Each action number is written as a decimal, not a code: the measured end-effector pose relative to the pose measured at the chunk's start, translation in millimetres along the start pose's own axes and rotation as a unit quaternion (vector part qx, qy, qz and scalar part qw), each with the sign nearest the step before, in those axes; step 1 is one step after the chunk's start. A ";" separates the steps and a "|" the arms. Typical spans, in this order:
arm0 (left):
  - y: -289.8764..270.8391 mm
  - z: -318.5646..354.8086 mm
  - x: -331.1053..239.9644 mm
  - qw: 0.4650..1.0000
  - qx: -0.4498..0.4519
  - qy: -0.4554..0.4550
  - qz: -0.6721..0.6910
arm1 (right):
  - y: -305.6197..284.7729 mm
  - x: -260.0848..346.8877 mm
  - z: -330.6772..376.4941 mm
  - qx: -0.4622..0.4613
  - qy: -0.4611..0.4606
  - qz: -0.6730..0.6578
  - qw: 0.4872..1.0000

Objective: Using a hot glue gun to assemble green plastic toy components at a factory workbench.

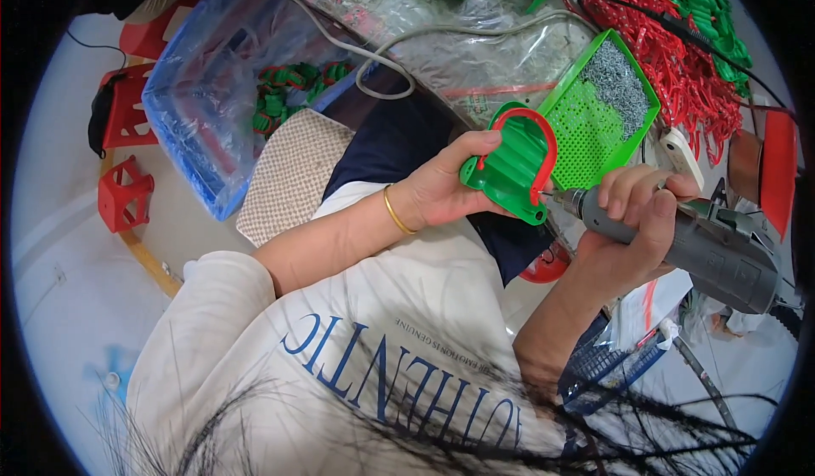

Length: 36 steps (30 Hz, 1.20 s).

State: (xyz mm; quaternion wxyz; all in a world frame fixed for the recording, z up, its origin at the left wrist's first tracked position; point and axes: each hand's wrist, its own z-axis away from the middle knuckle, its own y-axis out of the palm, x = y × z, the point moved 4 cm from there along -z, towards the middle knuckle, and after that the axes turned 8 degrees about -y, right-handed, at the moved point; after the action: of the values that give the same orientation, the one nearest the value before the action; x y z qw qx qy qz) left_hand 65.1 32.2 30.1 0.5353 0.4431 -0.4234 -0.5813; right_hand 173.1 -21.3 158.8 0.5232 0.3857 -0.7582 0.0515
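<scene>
White sleeves frame my left hand [441, 189] clamped on ribbed green plastic part [509, 170]; right hand [632, 221] grips grey screwdriver [722, 259] beside it.

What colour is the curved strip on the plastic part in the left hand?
Red, on a green part held by the left hand; the head view shows it plainly.

Pale floor [59, 306], red stools [126, 194] left

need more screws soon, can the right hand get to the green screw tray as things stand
Probably not right away: the right hand is full with the grey power screwdriver. The green screw tray lies close above it, unblocked.
</scene>
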 end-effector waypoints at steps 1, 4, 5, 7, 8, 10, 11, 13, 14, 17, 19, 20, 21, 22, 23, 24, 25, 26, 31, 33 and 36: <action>0.6 0.9 -0.3 1.000 0.004 -0.004 -0.005 | 0.5 -0.4 0.5 -0.005 0.002 0.004 1.000; 5.8 2.9 -1.4 1.000 0.013 -0.003 0.019 | 0.8 -4.1 1.1 0.004 0.004 0.001 1.000; 7.5 3.7 -2.6 0.999 0.018 0.004 0.049 | -0.7 -5.0 0.7 0.004 0.006 0.001 1.000; 9.2 3.6 -4.0 0.999 0.018 0.001 0.045 | -1.7 -6.0 -1.4 0.043 -0.002 -0.014 0.999; 9.8 3.8 -4.1 0.999 0.020 -0.003 0.040 | -1.8 -6.9 -0.8 0.042 -0.001 -0.014 0.999; 11.1 3.7 -6.5 0.999 0.024 -0.004 0.038 | 0.5 -6.1 -0.6 0.063 -0.026 -0.056 0.996; 11.6 3.8 -7.0 0.999 0.030 -0.004 0.035 | -0.1 -7.1 0.2 0.065 -0.026 -0.055 0.996; 7.7 3.6 -4.3 0.997 0.024 -0.012 0.074 | -0.8 -8.3 2.2 0.082 -0.039 -0.071 0.993; 7.1 1.2 -4.2 0.993 0.021 -0.021 0.112 | -1.4 -8.1 1.3 0.087 -0.044 -0.070 0.993; 14.2 6.2 -7.4 0.996 0.032 -0.013 0.077 | 2.0 -0.7 -3.3 0.127 -0.039 -0.073 0.988; 15.0 3.2 -11.9 0.996 0.036 -0.006 0.085 | 5.6 5.4 -10.3 0.153 -0.025 -0.107 0.982; 7.7 2.4 -15.2 0.997 0.011 0.000 0.070 | 5.3 12.7 -14.7 0.159 -0.024 -0.132 0.978; 1.7 3.3 -19.3 0.998 -0.014 0.007 0.056 | 4.3 21.3 -23.7 0.191 -0.031 -0.160 0.968; -1.1 7.7 -24.7 0.998 -0.006 0.015 0.060 | 2.6 25.6 -34.1 0.173 -0.039 -0.162 0.971; 2.0 9.5 -25.8 0.998 -0.006 0.011 0.059 | -0.9 30.5 -35.7 0.148 -0.045 -0.159 0.975; 6.1 10.7 -30.1 0.998 0.011 0.031 0.051 | -2.0 25.9 -35.5 0.144 -0.046 -0.157 0.976; 7.9 11.4 -32.7 0.997 0.027 0.051 0.044 | -6.5 12.3 -38.2 0.098 -0.045 -0.095 0.990; 6.6 7.0 -32.1 0.997 0.033 0.046 0.061 | -12.1 -2.1 -42.0 0.053 -0.046 -0.032 0.997; 7.0 0.8 -30.8 0.994 0.046 0.050 0.082 | -29.1 -63.9 -32.6 -0.046 -0.037 0.077 0.995; 6.2 -0.9 -30.4 0.995 0.046 0.044 0.082 | -33.5 -72.3 -30.6 -0.057 -0.022 0.101 0.993; 1.5 -2.8 -29.5 0.996 0.031 0.038 0.068 | -37.2 -80.0 -28.3 -0.081 -0.008 0.113 0.990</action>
State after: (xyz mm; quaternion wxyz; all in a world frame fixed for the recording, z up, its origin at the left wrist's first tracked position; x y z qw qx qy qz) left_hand 69.2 61.5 32.7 0.5750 0.4514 -0.4500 -0.5130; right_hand 230.5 8.9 92.8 0.5374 0.2542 -0.8028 0.0460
